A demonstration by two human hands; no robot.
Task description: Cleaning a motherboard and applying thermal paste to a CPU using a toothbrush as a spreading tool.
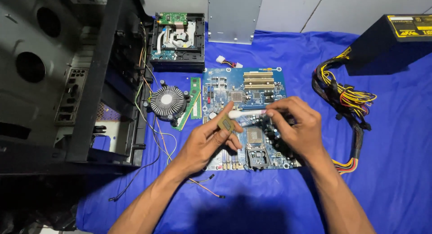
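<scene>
Left hand point(208, 142): fingers pinch a small square chip point(225, 124) by its edges, above the circuit board point(252, 88).
Right hand point(294, 126): fingertips pinch a white swab point(245, 113), tip beside the chip.
Board: middle of the blue cloth point(396, 148).
Fan point(167, 101): near the board's left edge.

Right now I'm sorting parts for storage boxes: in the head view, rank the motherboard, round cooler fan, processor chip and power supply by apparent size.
1. Motherboard
2. Power supply, cut off by the frame edge
3. Round cooler fan
4. Processor chip, held in the left hand, nearer the camera
</scene>
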